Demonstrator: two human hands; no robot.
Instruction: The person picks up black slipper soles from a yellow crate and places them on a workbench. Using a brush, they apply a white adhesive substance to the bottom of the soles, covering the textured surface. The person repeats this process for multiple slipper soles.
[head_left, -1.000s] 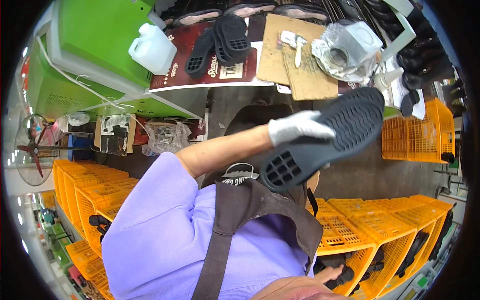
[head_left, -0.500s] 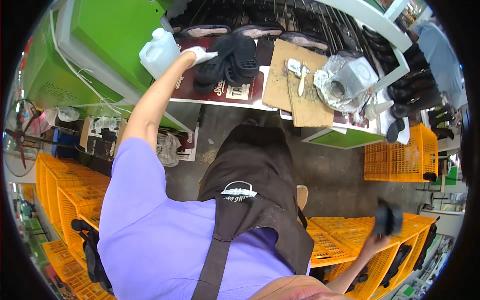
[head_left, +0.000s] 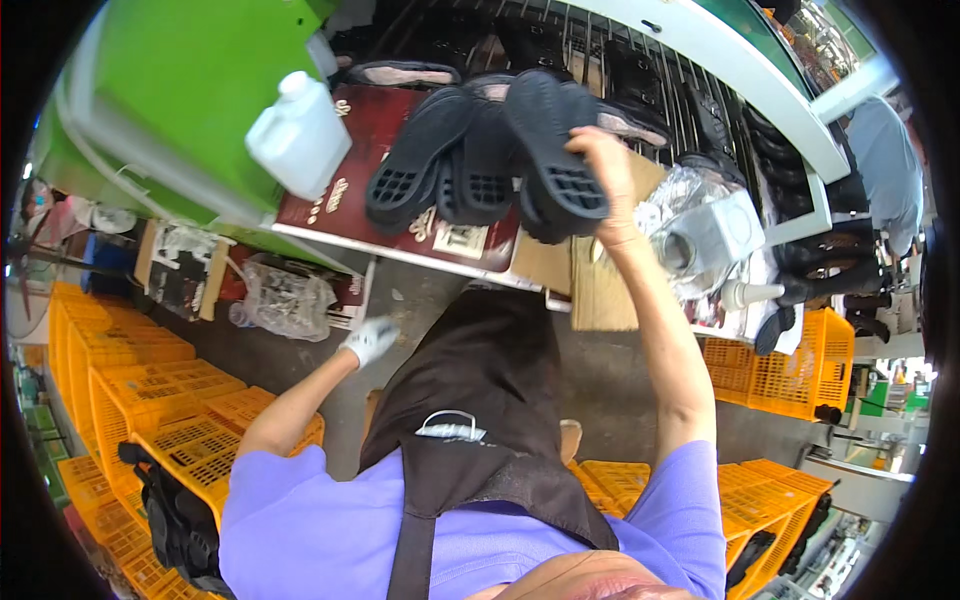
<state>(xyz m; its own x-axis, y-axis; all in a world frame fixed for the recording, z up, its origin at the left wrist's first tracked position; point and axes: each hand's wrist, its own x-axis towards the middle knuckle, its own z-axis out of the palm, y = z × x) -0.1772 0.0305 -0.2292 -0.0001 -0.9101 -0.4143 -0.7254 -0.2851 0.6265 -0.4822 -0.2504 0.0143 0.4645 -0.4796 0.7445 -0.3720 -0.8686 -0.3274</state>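
My bare right hand (head_left: 605, 175) is closed on a pair of black shoe soles (head_left: 552, 145) at the bench, its thumb lying over the upper sole. More black soles (head_left: 425, 155) lie on the dark red cardboard just left of them, treads facing up. Low beside my apron hangs my left hand (head_left: 370, 342) in a white glove, away from the bench. Its fingers look stretched out and slightly blurred, with nothing seen in them.
A white plastic jug (head_left: 300, 135) stands at the bench's left. On the right are a foil-wrapped metal can (head_left: 705, 235) and a white nozzle bottle (head_left: 750, 295). Behind is a rack (head_left: 570, 60) with shoes. Orange crates (head_left: 150, 370) flank me on both sides.
My right hand has swung from the crates at lower right up to the bench with the soles. My left hand has left the soles on the bench and dropped beside my apron.
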